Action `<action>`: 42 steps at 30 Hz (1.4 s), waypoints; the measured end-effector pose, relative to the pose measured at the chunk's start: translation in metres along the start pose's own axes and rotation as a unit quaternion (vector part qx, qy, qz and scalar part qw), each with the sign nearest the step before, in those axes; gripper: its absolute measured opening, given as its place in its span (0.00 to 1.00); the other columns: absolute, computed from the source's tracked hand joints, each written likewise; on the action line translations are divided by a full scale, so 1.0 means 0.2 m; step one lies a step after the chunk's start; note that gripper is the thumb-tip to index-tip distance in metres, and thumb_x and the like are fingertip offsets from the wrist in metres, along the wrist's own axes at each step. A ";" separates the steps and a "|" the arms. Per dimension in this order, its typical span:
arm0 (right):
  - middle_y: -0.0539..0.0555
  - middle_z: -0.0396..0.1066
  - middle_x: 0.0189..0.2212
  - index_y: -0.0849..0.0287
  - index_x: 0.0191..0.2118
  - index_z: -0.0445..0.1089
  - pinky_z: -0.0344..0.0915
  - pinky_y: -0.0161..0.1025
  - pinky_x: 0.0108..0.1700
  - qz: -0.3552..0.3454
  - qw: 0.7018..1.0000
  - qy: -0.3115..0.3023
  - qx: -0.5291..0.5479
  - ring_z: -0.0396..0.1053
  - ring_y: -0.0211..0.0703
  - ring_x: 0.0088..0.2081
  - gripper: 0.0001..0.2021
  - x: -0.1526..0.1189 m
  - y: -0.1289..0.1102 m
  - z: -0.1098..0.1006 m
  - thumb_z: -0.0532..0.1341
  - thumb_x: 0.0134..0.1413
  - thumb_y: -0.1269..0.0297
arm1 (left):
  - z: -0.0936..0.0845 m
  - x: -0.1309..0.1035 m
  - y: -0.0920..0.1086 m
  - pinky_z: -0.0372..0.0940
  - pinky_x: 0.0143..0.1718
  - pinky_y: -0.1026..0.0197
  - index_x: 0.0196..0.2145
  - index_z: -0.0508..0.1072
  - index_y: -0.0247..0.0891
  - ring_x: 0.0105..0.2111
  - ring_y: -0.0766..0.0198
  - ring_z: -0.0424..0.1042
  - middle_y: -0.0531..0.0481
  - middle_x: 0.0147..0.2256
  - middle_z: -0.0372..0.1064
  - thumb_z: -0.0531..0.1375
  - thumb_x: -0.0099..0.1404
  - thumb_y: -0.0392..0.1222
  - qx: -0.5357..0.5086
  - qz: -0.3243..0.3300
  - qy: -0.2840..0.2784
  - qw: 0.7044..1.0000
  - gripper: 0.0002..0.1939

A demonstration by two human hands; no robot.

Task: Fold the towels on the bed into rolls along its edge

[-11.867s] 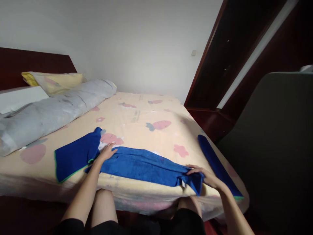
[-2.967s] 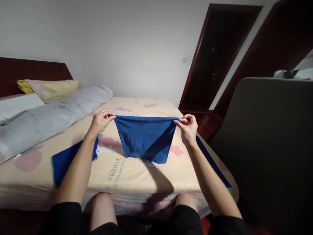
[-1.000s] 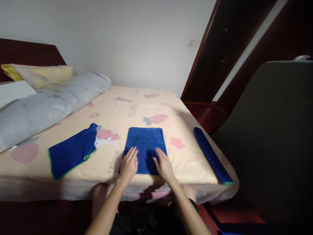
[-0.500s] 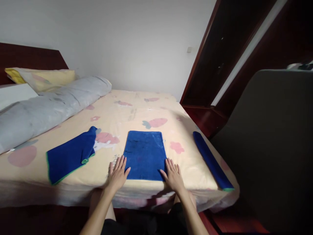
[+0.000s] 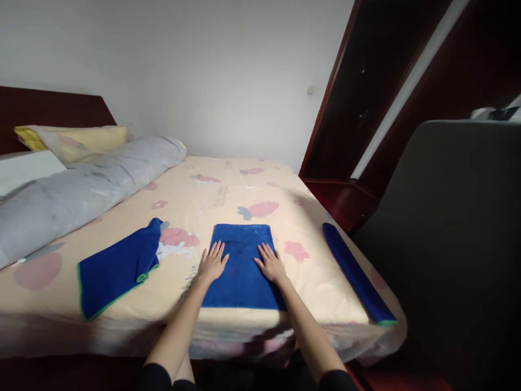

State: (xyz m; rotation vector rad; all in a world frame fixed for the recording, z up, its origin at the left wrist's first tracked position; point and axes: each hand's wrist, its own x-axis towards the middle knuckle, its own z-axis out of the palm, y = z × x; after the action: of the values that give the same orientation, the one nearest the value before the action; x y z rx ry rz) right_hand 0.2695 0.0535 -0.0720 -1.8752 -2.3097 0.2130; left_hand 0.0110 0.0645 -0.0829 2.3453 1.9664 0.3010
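A blue cloth lies flat as a rectangle on the bed, near its front edge. On its left side rests my left hand, palm down with the fingers spread. My right hand lies likewise on the cloth's right side, fingers apart. Neither hand grips anything. To the left is a second blue cloth with green edging, partly bunched at its right end. A long, narrow blue cloth, rolled or folded, lies along the bed's right edge.
The bed has a cream sheet with pink prints. A long grey bolster and a yellow pillow lie at the back left. A dark grey panel stands to the right of the bed.
Both hands have moved forward, away from me, from the middle cloth's lower side edges onto its upper part. The camera view has shifted slightly; the cloths stay in place.
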 end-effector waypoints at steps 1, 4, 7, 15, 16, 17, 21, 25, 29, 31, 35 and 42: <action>0.56 0.43 0.69 0.60 0.69 0.47 0.39 0.54 0.69 0.024 1.000 -0.005 -0.002 0.40 0.47 0.70 0.33 -0.01 0.08 -0.01 0.42 0.67 0.45 | 0.00 -0.01 -0.06 0.43 0.66 0.39 0.67 0.54 0.40 0.68 0.54 0.47 0.46 0.67 0.48 0.40 0.73 0.53 0.002 -0.011 0.007 1.000 0.30; 0.60 0.41 0.69 0.64 0.70 0.44 0.38 0.56 0.69 0.069 0.998 0.002 -0.004 0.39 0.49 0.70 0.35 0.00 0.22 -0.07 0.43 0.66 0.44 | -0.04 0.01 -0.16 0.47 0.65 0.41 0.63 0.63 0.35 0.65 0.52 0.54 0.40 0.63 0.59 0.40 0.73 0.49 0.005 -0.030 0.060 0.998 0.28; 0.62 0.37 0.70 0.66 0.70 0.41 0.37 0.56 0.69 0.039 0.999 0.019 0.009 0.37 0.49 0.71 0.35 0.11 0.16 -0.10 0.42 0.67 0.47 | -0.08 0.12 -0.10 0.49 0.65 0.47 0.63 0.63 0.29 0.65 0.53 0.54 0.36 0.63 0.58 0.39 0.73 0.43 -0.001 -0.023 0.086 0.996 0.28; 0.52 0.41 0.70 0.53 0.70 0.48 0.41 0.46 0.68 -0.114 0.992 -0.035 0.029 0.39 0.40 0.70 0.28 0.41 -0.20 -0.02 0.44 0.68 0.52 | -0.02 0.41 0.12 0.47 0.66 0.47 0.68 0.53 0.38 0.68 0.58 0.45 0.45 0.68 0.45 0.42 0.73 0.46 -0.005 0.060 -0.037 0.997 0.29; 0.53 0.41 0.70 0.53 0.69 0.48 0.41 0.47 0.68 -0.104 0.993 -0.036 0.028 0.39 0.41 0.70 0.29 0.42 -0.18 -0.02 0.44 0.68 0.50 | -0.02 0.43 0.10 0.47 0.66 0.45 0.68 0.53 0.39 0.68 0.57 0.45 0.45 0.68 0.44 0.42 0.73 0.48 -0.003 0.052 -0.048 0.997 0.29; 0.54 0.41 0.70 0.54 0.69 0.49 0.40 0.49 0.68 -0.087 0.995 -0.035 0.025 0.39 0.43 0.70 0.29 0.43 -0.14 -0.02 0.43 0.67 0.49 | -0.01 0.43 0.07 0.46 0.65 0.42 0.68 0.53 0.41 0.68 0.55 0.44 0.45 0.69 0.43 0.42 0.73 0.51 -0.002 0.041 -0.056 0.998 0.29; 0.58 0.40 0.70 0.57 0.70 0.47 0.39 0.56 0.67 0.011 0.999 -0.031 0.009 0.38 0.48 0.70 0.32 0.46 0.07 -0.05 0.41 0.67 0.46 | -0.03 0.42 -0.06 0.40 0.64 0.35 0.69 0.49 0.44 0.69 0.54 0.40 0.44 0.69 0.38 0.38 0.73 0.55 0.005 -0.008 -0.057 0.998 0.31; 0.60 0.41 0.70 0.61 0.70 0.46 0.39 0.57 0.67 0.076 0.997 -0.028 -0.008 0.38 0.49 0.70 0.34 0.46 0.19 -0.09 0.40 0.67 0.45 | -0.07 0.43 -0.09 0.40 0.65 0.38 0.69 0.49 0.43 0.69 0.56 0.40 0.45 0.69 0.41 0.39 0.73 0.55 0.010 -0.033 -0.060 0.998 0.31; 0.63 0.37 0.70 0.69 0.70 0.42 0.31 0.57 0.68 0.105 0.994 -0.002 -0.020 0.34 0.51 0.71 0.37 0.43 0.13 -0.11 0.40 0.67 0.44 | -0.11 0.39 -0.01 0.36 0.66 0.37 0.69 0.51 0.39 0.69 0.53 0.40 0.42 0.69 0.40 0.42 0.73 0.51 0.024 -0.048 -0.036 0.998 0.30; 0.63 0.36 0.70 0.69 0.70 0.41 0.31 0.56 0.69 0.083 0.996 0.013 -0.014 0.33 0.50 0.71 0.37 0.36 0.05 -0.11 0.40 0.67 0.45 | -0.11 0.31 0.06 0.36 0.67 0.40 0.69 0.50 0.37 0.69 0.54 0.39 0.42 0.69 0.39 0.41 0.73 0.47 0.029 -0.021 0.006 0.999 0.30; 0.63 0.42 0.69 0.66 0.69 0.47 0.42 0.55 0.68 -0.031 0.999 0.020 0.023 0.40 0.52 0.70 0.35 0.10 -0.16 -0.05 0.39 0.67 0.45 | -0.04 0.01 0.19 0.46 0.66 0.44 0.69 0.50 0.36 0.68 0.56 0.44 0.43 0.69 0.43 0.42 0.73 0.45 0.017 0.075 0.051 0.996 0.29; 0.58 0.44 0.69 0.57 0.69 0.48 0.47 0.55 0.67 -0.093 0.994 0.042 0.023 0.45 0.52 0.69 0.33 -0.40 -0.26 0.06 0.43 0.66 0.44 | 0.06 -0.44 0.15 0.50 0.64 0.44 0.68 0.54 0.41 0.66 0.55 0.51 0.44 0.67 0.50 0.43 0.74 0.49 0.014 0.066 0.076 0.995 0.28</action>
State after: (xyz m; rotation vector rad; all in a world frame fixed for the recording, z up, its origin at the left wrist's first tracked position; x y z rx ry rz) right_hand 0.2333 -0.0360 -0.0761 -1.6024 -2.3819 0.1588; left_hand 0.0281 -0.0261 -0.0990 2.5462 1.8899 0.4765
